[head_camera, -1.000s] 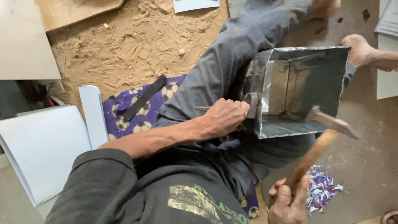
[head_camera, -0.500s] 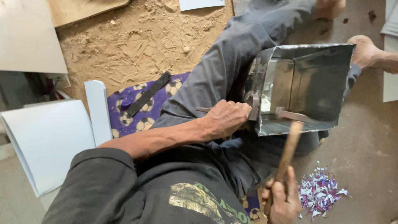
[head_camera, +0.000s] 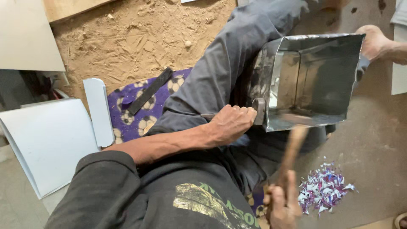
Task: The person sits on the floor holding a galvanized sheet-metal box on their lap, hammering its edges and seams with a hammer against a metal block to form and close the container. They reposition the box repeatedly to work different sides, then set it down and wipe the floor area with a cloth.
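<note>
I'm sitting on the floor (head_camera: pixel 373 140), grey concrete on my right and sandy dirt further out on my left. Off to my left lie pale sheets (head_camera: pixel 46 144), one with a curled edge. Under me is a purple cloth (head_camera: pixel 140 114) with a ball pattern, and a dark strip (head_camera: pixel 150 90) lies across it. My leg (head_camera: pixel 224 72) in grey trousers runs up the middle. Beside it, propped against my leg and foot, is the metal box (head_camera: pixel 313 80), open mouth facing me, shiny inside. My left hand (head_camera: pixel 231 123) is at the box's near left corner, fingers clamped on a metal bar (head_camera: pixel 257 111) that presses against the box's edge. My right hand (head_camera: pixel 282 205) is low by my lap, fingers wrapped tight on a wooden hammer handle (head_camera: pixel 291 154); the hammer is blurred, its head up at the box's lower rim. Right of that hand, a small heap of coloured snippings (head_camera: pixel 324 188) sits on the floor.
</note>
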`<state>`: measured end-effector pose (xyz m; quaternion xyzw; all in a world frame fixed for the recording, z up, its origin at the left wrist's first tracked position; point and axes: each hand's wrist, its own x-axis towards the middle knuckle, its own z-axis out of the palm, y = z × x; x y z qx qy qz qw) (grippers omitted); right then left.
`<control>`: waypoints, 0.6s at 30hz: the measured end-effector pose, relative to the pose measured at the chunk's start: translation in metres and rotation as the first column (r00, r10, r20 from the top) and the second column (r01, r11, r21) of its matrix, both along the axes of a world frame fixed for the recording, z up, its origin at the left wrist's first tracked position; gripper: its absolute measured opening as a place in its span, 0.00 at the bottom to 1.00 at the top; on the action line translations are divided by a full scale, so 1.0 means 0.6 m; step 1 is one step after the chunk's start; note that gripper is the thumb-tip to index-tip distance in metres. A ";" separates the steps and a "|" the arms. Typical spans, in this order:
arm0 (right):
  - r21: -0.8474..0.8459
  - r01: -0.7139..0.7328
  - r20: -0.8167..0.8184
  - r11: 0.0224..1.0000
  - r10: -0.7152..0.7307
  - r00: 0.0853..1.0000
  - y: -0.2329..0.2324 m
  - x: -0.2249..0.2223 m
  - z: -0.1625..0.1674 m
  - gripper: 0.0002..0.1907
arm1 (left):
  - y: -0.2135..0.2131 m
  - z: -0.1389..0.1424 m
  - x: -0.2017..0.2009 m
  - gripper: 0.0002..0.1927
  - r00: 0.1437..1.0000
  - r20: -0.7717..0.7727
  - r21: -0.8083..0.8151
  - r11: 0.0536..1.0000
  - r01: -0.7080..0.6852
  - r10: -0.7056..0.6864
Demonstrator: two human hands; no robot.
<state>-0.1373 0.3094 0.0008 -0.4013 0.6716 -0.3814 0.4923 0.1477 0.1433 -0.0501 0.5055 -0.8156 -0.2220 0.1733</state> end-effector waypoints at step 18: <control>0.007 0.002 0.034 1.000 -0.002 0.999 0.024 -0.013 0.022 0.33 | 0.034 -0.004 -0.018 0.06 0.999 0.000 -0.029 0.999 -0.035 0.035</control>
